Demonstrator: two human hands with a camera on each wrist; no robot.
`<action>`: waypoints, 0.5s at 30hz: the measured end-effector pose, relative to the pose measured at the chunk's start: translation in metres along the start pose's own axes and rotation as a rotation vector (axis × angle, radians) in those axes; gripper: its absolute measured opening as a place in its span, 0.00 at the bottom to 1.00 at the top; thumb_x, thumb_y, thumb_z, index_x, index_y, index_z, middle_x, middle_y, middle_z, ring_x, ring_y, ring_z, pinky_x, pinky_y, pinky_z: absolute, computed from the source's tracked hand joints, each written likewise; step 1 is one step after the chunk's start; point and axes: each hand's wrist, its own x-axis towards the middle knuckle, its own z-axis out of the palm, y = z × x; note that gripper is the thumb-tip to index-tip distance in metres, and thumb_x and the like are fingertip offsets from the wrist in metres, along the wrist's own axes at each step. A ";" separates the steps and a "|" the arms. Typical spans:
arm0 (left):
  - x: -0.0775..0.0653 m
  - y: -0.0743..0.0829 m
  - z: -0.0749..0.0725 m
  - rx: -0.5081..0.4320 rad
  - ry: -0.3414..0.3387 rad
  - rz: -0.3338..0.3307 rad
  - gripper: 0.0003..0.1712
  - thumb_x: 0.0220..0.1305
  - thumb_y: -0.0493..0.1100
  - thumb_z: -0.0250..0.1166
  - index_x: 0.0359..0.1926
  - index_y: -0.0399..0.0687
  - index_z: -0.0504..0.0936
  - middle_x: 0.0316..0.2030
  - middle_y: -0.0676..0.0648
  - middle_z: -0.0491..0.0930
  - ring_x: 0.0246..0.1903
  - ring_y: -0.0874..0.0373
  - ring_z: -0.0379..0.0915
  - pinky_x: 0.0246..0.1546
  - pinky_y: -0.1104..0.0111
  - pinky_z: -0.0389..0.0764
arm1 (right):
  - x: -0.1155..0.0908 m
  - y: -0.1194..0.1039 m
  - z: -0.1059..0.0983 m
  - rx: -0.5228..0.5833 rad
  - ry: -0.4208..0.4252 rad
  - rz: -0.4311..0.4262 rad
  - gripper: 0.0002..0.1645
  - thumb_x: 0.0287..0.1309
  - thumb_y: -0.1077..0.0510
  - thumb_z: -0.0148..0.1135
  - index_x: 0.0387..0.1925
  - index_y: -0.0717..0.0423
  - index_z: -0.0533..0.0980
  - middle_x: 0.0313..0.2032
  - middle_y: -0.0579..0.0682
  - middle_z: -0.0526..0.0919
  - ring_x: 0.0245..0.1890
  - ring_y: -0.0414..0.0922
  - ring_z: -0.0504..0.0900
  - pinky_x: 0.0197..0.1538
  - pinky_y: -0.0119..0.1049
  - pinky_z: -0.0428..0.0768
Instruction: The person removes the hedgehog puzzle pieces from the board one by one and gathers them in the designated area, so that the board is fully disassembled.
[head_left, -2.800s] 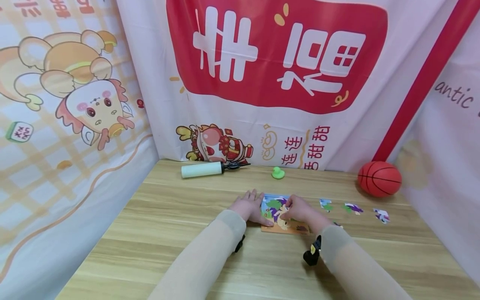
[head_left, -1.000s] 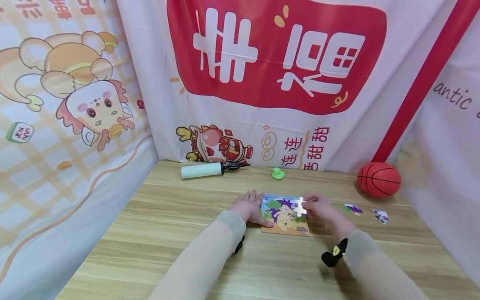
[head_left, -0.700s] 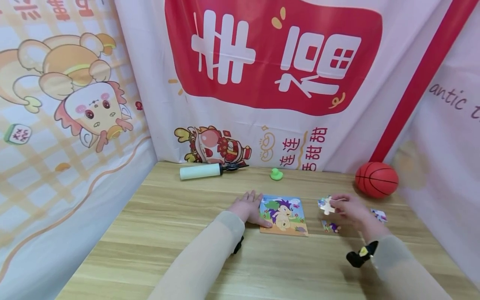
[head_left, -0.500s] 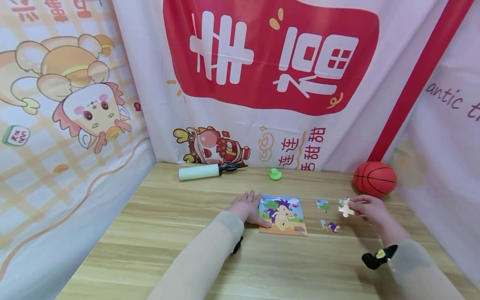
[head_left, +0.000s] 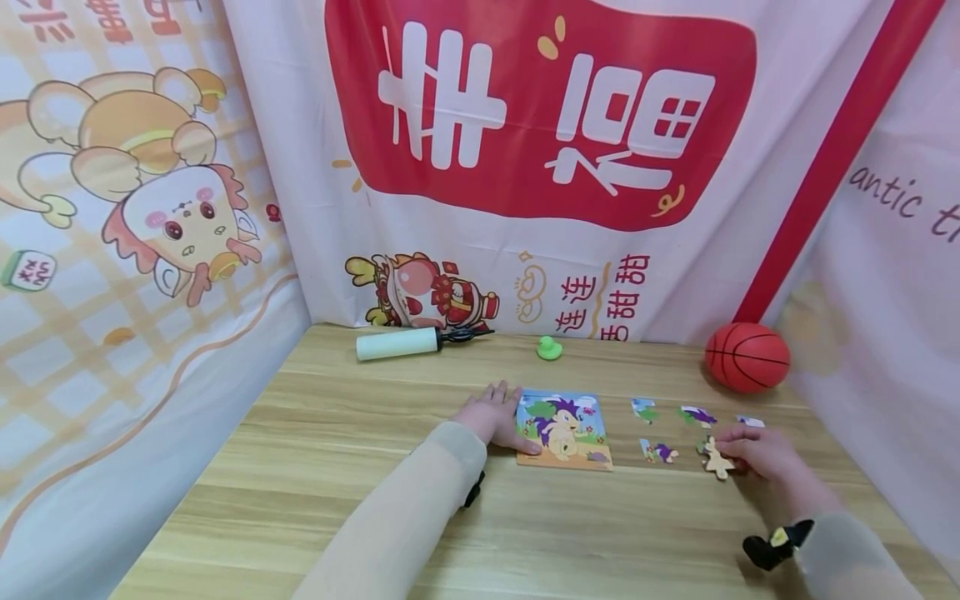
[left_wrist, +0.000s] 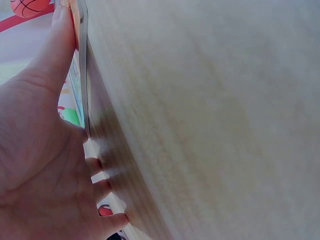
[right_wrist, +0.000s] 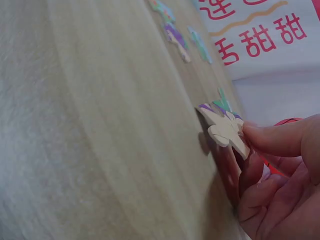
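Note:
My right hand (head_left: 765,457) pinches a cream-coloured jigsaw piece (head_left: 717,459) between thumb and fingers at the right of the table. In the right wrist view the piece (right_wrist: 225,129) is tilted, with purple and green at its edge and its lower end close to the wood. My left hand (head_left: 489,419) lies with fingers spread, its thumb on the hedgehog puzzle board (head_left: 564,460). The left wrist view shows the thumb (left_wrist: 57,45) over the board's edge. Loose jigsaw pieces lie nearby: a blue-green one (head_left: 643,409), a purple one (head_left: 697,415) and one with flowers (head_left: 659,452).
Another loose piece (head_left: 751,422) lies partly behind my right hand. A red basketball (head_left: 747,357) sits at the back right, a green rubber duck (head_left: 549,348) at the back middle. A pale hand pump (head_left: 400,343) lies at the back left. Printed cloth (head_left: 315,250) hangs behind the table.
My right hand has gone from the board to the right, lifting a piece off it and carrying it past the loose pieces, then nearer the table's front. The left hand stays on the board.

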 end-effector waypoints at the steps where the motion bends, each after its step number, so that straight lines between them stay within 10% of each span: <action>1: 0.001 -0.001 0.000 -0.002 0.002 0.000 0.73 0.37 0.84 0.64 0.79 0.62 0.44 0.78 0.47 0.37 0.75 0.46 0.31 0.72 0.47 0.40 | 0.000 0.001 0.001 -0.008 0.007 0.003 0.07 0.61 0.61 0.66 0.36 0.64 0.81 0.22 0.41 0.78 0.22 0.38 0.74 0.26 0.31 0.74; 8: 0.019 -0.007 0.011 0.032 -0.008 -0.006 0.75 0.35 0.88 0.61 0.79 0.65 0.39 0.78 0.48 0.33 0.75 0.47 0.29 0.72 0.48 0.39 | -0.003 0.000 0.004 -0.062 0.047 -0.010 0.04 0.62 0.63 0.64 0.31 0.60 0.81 0.21 0.43 0.75 0.22 0.40 0.72 0.25 0.32 0.72; 15: 0.007 -0.002 0.003 0.025 -0.006 -0.011 0.74 0.36 0.86 0.62 0.79 0.63 0.42 0.78 0.47 0.35 0.75 0.46 0.31 0.72 0.48 0.40 | -0.001 -0.003 0.004 -0.076 0.061 0.003 0.04 0.62 0.64 0.63 0.31 0.61 0.79 0.22 0.45 0.76 0.23 0.43 0.73 0.27 0.35 0.73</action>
